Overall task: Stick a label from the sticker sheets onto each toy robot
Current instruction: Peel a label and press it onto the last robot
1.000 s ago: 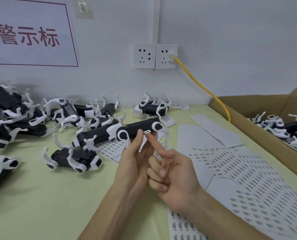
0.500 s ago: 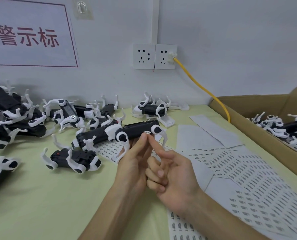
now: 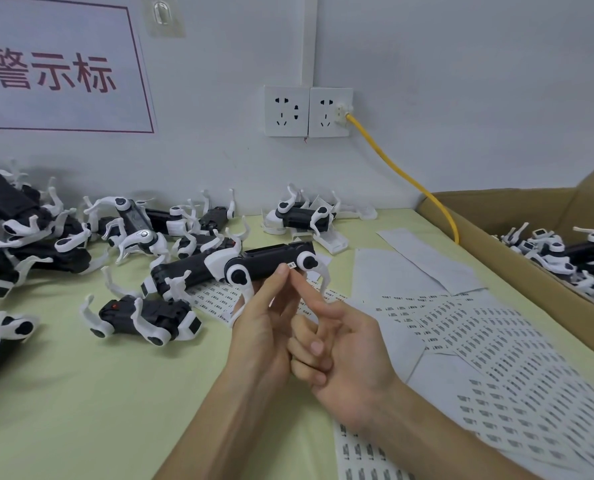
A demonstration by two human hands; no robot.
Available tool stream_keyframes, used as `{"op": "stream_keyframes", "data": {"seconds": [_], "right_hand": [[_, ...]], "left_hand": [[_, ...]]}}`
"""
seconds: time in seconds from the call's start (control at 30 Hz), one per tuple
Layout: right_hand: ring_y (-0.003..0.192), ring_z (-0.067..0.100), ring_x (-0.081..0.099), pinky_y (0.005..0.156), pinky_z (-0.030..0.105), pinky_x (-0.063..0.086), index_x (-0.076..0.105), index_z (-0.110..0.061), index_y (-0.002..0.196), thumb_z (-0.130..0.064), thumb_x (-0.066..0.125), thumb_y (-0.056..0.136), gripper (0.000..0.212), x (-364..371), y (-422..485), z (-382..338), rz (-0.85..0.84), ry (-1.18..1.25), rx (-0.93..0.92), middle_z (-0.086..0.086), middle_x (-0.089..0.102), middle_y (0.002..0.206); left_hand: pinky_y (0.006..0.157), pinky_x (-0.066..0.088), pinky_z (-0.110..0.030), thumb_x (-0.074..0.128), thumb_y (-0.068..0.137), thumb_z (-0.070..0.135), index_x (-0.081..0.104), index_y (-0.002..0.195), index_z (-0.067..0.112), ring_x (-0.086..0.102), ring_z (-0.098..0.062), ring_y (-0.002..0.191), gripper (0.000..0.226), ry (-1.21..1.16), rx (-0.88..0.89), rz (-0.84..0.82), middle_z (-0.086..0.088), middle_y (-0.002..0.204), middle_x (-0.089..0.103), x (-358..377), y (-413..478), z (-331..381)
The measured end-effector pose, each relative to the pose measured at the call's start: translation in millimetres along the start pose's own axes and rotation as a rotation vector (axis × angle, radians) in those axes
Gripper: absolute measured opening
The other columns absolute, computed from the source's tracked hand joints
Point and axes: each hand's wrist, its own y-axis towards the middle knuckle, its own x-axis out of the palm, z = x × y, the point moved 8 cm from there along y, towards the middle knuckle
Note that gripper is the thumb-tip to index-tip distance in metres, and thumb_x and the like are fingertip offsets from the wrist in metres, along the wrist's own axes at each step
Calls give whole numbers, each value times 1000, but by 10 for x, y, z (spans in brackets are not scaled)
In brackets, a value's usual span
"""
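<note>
Black-and-white, the toy robot (image 3: 271, 259) is held up just above the middle of the frame, over the pale green tabletop (image 3: 81, 393). The person's left grip (image 3: 264, 327) curls round it from below. Its fingers are mostly hidden behind the body and its thumb stretches up against the near side. The right grip (image 3: 351, 351) pinches nothing. Its forefinger points straight up and the tip meets the small white label (image 3: 291, 265), while the other fingers fold into the palm. That label lies on the robot's black side, beside the left thumb tip and next to a white leg joint. Whether it is fully stuck down cannot be told. Sticker sheets (image 3: 496, 341) spread over the tabletop at lower right and under the hands. A heap of robots (image 3: 29, 244) lies at the left, and more sit in the cardboard box (image 3: 496, 209) at the right edge.
</note>
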Motion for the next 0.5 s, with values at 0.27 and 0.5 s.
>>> {"op": "stream_keyframes", "data": {"seconds": [0.27, 0.5], "right_hand": [[46, 14, 16, 42, 26, 16, 73, -28, 125, -22, 56, 80, 48, -7, 9, 32, -5, 12, 22, 2, 31, 52], [44, 12, 19, 44, 26, 14, 73, -28, 126, -22, 53, 81, 50, 20, -9, 14, -16, 28, 23, 1, 31, 51]], "left_hand": [[115, 45, -51, 79, 78, 30, 69, 109, 13, 63, -26, 126, 37, -16, 36, 101, -6, 113, 67, -30, -18, 47], [115, 45, -54, 80, 82, 16, 62, 103, 8, 63, -32, 129, 29, 56, 207, 178, -16, 113, 64, -99, -28, 187]]}}
